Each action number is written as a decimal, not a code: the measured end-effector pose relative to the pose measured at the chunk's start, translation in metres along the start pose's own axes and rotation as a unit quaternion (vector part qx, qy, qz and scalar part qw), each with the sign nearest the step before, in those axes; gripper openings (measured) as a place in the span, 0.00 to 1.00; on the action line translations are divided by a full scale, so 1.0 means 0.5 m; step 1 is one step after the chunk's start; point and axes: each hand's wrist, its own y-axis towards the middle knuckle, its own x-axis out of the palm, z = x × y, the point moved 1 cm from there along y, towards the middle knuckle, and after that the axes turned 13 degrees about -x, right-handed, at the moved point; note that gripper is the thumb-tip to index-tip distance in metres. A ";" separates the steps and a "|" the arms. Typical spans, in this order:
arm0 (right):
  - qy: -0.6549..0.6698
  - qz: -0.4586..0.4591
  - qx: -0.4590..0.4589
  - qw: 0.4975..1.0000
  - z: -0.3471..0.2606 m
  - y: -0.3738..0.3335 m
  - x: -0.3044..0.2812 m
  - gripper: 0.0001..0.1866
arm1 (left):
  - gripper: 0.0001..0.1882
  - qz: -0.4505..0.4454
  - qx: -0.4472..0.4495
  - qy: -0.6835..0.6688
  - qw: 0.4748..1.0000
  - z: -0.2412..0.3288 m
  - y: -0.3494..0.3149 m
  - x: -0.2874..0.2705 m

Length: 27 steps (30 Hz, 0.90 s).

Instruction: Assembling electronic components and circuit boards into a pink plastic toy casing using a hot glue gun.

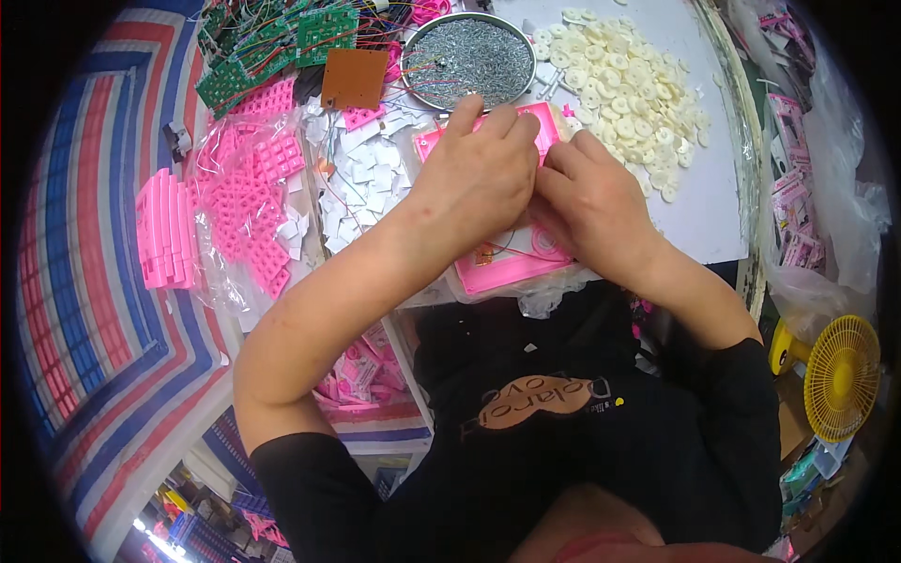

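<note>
A shallow pink plastic casing [497, 274] lies on the table close to my body, with thin wires and a small part inside it. Both of my hands meet above its middle and hide much of it. My left hand [481, 171] bends over the casing's far part, its fingers curled and closed. On the other side my right hand [597, 199] is closed too, its fingertips drawn together against the left hand. Whatever sits between the fingers is hidden. Just beyond my left hand stands a round metal tray [535, 68] of small screws [469, 56].
Cream plastic discs [624, 103] are heaped at the far right. Left of the casing lie white paper squares [361, 183], pink keypads [246, 183] and pink strips [166, 230]. Green circuit boards [326, 36] and a brown board [355, 79] lie behind. A yellow fan [842, 378] stands right.
</note>
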 end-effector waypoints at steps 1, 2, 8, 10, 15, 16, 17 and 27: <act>-0.001 0.002 0.003 1.000 -0.001 0.001 -0.002 0.08 | 0.08 -0.001 0.001 -0.009 1.000 0.001 -0.003 0.005; 0.000 0.005 0.004 1.000 -0.002 0.001 -0.002 0.07 | 0.08 0.001 -0.013 -0.036 0.999 -0.001 -0.005 0.010; 0.012 -0.045 0.004 0.999 0.011 0.018 0.007 0.09 | 0.08 -0.066 -0.100 -0.133 0.984 -0.036 0.018 0.018; -0.006 -0.087 -0.003 0.996 0.014 0.030 -0.009 0.09 | 0.08 -0.066 -0.145 -0.179 0.971 -0.039 0.025 0.019; 0.012 -0.126 -0.004 0.992 0.034 0.036 -0.020 0.10 | 0.08 -0.117 -0.123 -0.205 0.964 -0.064 0.043 0.004; 0.013 -0.116 -0.004 0.993 0.043 0.032 -0.014 0.10 | 0.09 -0.121 -0.125 -0.217 0.961 -0.067 0.045 0.002; 0.015 -0.106 -0.004 0.994 0.051 0.030 -0.007 0.11 | 0.09 -0.132 -0.124 -0.225 0.957 -0.071 0.047 0.000; 0.103 0.058 0.047 0.992 0.086 0.019 0.052 0.05 | 0.09 -0.145 -0.149 -0.229 0.951 -0.072 0.059 -0.006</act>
